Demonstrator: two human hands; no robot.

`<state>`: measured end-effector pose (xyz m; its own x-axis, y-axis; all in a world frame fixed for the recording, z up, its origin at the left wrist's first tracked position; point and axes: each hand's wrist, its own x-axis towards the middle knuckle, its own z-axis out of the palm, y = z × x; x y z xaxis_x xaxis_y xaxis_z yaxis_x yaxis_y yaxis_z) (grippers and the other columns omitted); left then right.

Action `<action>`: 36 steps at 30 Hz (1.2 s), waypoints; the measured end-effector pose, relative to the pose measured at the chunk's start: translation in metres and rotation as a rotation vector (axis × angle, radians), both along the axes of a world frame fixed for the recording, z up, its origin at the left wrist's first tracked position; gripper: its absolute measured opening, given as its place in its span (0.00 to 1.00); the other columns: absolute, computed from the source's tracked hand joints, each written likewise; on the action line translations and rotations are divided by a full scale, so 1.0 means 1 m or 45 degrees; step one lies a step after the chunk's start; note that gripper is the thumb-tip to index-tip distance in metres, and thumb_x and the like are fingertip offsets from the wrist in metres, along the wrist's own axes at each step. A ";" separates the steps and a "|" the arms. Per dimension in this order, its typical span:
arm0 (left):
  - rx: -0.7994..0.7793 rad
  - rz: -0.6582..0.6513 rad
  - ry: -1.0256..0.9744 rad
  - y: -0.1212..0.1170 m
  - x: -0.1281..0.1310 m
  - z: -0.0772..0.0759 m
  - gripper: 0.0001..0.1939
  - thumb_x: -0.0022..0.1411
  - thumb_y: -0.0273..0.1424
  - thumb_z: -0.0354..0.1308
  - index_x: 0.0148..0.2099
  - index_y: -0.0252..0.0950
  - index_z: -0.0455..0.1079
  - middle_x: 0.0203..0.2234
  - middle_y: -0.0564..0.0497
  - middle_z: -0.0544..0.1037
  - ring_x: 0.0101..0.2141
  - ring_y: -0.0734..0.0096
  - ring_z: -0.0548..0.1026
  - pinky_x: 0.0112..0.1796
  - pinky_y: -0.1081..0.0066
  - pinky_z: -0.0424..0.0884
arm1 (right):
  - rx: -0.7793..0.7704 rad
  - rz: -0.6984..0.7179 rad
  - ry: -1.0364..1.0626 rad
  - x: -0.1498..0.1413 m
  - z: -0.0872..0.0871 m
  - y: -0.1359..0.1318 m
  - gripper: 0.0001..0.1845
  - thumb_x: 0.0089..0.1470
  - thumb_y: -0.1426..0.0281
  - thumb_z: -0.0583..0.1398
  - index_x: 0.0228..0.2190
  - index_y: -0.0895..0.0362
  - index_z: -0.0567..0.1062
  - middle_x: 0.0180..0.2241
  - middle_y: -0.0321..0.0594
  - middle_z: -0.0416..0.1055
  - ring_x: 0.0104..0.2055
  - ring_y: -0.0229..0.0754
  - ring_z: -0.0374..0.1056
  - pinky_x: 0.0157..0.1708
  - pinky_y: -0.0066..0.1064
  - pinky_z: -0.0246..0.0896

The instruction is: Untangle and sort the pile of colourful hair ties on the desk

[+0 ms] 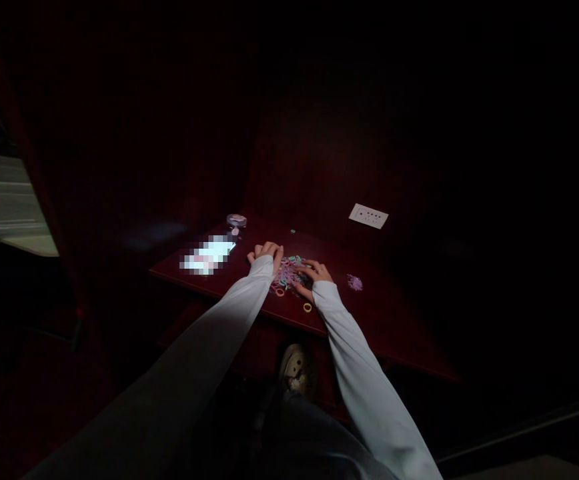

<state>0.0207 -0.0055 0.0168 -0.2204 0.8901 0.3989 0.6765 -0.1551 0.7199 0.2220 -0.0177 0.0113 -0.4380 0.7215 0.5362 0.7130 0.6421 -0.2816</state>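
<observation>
Coloured bands (293, 268) lie in a loose heap on the dark red table (384, 323), between the fingers of the two hands. Pink, purple and green pieces are identifiable in the heap.

Left hand (266, 255): positioned at the heap's left edge, fingers bent and close to one another, back of the hand uppermost. Whether the fingertips grip a band cannot be determined.

Right hand (317, 275): positioned at the heap's right side, thumb and fingers apart, with bands lying between them. No firm grip is visible; exact contact at the tips is too small to confirm.

Loose items: an orange ring (280, 292) lies at the near edge of the heap, to the left of the right thumb. A yellow ring (307, 308) lies apart on the near side of the right thumb. A small green ring (293, 231) sits beyond the fingers of both hands. A purple cluster (354, 283) lies well to the right of the right fingers.

Left of the left fingers is a bright, pixelated patch (207, 256); the object under it cannot be identified. A round container (236, 221) stands beyond that patch. A white socket plate (368, 216) is fixed beyond and right of the right fingers. Below the table edge, a light shoe (294, 369) is visible. Lighting is poor.
</observation>
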 end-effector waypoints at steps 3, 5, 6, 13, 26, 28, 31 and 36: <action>0.008 -0.003 -0.033 0.000 -0.002 0.000 0.19 0.78 0.36 0.42 0.43 0.41 0.74 0.54 0.47 0.80 0.55 0.54 0.69 0.56 0.51 0.60 | -0.056 0.031 -0.063 -0.006 0.001 -0.002 0.20 0.59 0.58 0.66 0.52 0.47 0.83 0.55 0.44 0.77 0.56 0.52 0.68 0.61 0.46 0.63; 0.014 -0.006 -0.050 0.000 -0.002 0.000 0.20 0.79 0.36 0.42 0.42 0.41 0.75 0.54 0.47 0.80 0.55 0.54 0.69 0.56 0.51 0.60 | -0.107 0.017 -0.040 -0.006 0.000 0.000 0.17 0.60 0.59 0.65 0.50 0.47 0.83 0.51 0.42 0.79 0.54 0.51 0.70 0.61 0.46 0.63; 0.017 -0.008 -0.057 0.000 -0.003 0.000 0.20 0.78 0.35 0.41 0.42 0.42 0.75 0.53 0.47 0.80 0.55 0.53 0.69 0.56 0.50 0.60 | -0.132 0.009 -0.014 -0.006 -0.002 0.002 0.15 0.60 0.60 0.65 0.48 0.47 0.84 0.49 0.42 0.79 0.53 0.50 0.70 0.61 0.45 0.63; -0.020 -0.006 -0.096 0.000 -0.006 0.002 0.22 0.78 0.36 0.41 0.41 0.42 0.76 0.52 0.47 0.80 0.56 0.53 0.70 0.56 0.50 0.62 | -0.202 -0.088 0.248 0.000 -0.012 0.016 0.13 0.56 0.60 0.63 0.40 0.50 0.84 0.40 0.42 0.80 0.41 0.47 0.73 0.50 0.40 0.70; 0.025 0.004 -0.246 0.004 -0.008 -0.001 0.27 0.78 0.38 0.38 0.38 0.42 0.78 0.50 0.44 0.81 0.56 0.50 0.71 0.57 0.49 0.64 | 0.033 -0.258 0.245 -0.014 0.000 -0.003 0.20 0.66 0.58 0.58 0.50 0.50 0.83 0.52 0.47 0.79 0.54 0.54 0.70 0.61 0.48 0.62; 0.027 0.001 -0.240 0.003 -0.007 0.000 0.27 0.78 0.38 0.38 0.39 0.41 0.78 0.50 0.44 0.81 0.56 0.50 0.71 0.57 0.48 0.65 | 0.037 -0.209 0.177 -0.024 -0.002 -0.004 0.18 0.65 0.59 0.59 0.51 0.49 0.83 0.52 0.46 0.78 0.54 0.54 0.70 0.60 0.47 0.63; 0.020 -0.009 -0.251 0.003 -0.005 0.001 0.27 0.78 0.37 0.37 0.39 0.42 0.77 0.49 0.45 0.81 0.55 0.51 0.71 0.57 0.49 0.64 | 0.002 -0.109 0.067 -0.038 -0.003 -0.005 0.19 0.62 0.58 0.63 0.53 0.47 0.83 0.55 0.44 0.78 0.56 0.54 0.69 0.61 0.47 0.63; 0.017 -0.029 -0.260 0.003 -0.005 0.002 0.27 0.78 0.37 0.37 0.38 0.42 0.77 0.47 0.46 0.82 0.55 0.52 0.70 0.57 0.50 0.63 | -0.104 -0.021 0.022 -0.048 -0.008 0.002 0.19 0.60 0.54 0.66 0.51 0.44 0.84 0.56 0.42 0.78 0.59 0.55 0.68 0.63 0.49 0.62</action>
<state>0.0158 -0.0025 0.0191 -0.2782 0.8905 0.3600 0.5128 -0.1792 0.8396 0.1743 -0.0160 0.0036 -0.4170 0.7702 0.4826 0.7177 0.6048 -0.3452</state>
